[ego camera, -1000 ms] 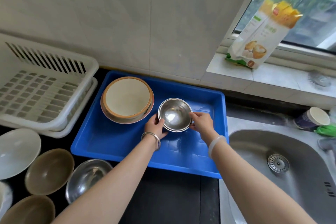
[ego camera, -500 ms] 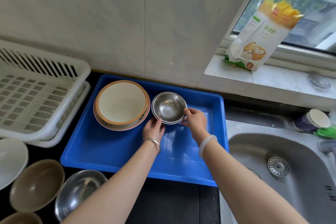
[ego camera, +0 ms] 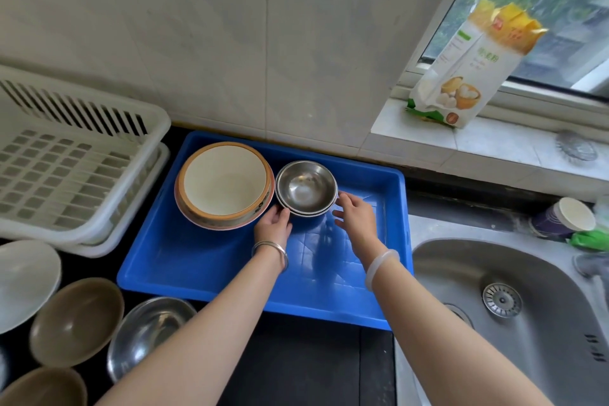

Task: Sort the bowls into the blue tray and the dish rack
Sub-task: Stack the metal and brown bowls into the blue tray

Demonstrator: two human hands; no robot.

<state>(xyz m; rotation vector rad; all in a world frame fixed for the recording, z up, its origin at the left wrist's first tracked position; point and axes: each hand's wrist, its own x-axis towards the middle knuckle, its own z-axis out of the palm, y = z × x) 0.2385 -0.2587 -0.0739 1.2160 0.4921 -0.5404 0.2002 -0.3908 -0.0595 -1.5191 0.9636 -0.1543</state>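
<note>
A small stack of steel bowls (ego camera: 306,188) rests in the far middle of the blue tray (ego camera: 197,260), right beside a stack of cream bowls with orange rims (ego camera: 224,181). My left hand (ego camera: 273,224) is at the steel stack's near-left rim and my right hand (ego camera: 354,214) at its near-right rim. Both hands have loose, spread fingers that just touch the rim or sit barely off it. The white dish rack (ego camera: 66,175) stands left of the tray with nothing in it.
On the dark counter at the lower left sit a white bowl (ego camera: 23,280), two brown bowls (ego camera: 75,320), (ego camera: 43,386) and a large steel bowl (ego camera: 148,333). A steel sink (ego camera: 510,306) lies to the right. A flour bag (ego camera: 471,66) leans on the window sill, and a cup (ego camera: 566,217) stands by the sink.
Both hands carried the steel bowls from the tray's middle toward its far side, set them beside the cream bowls, and have loosened their fingers from the rim.
</note>
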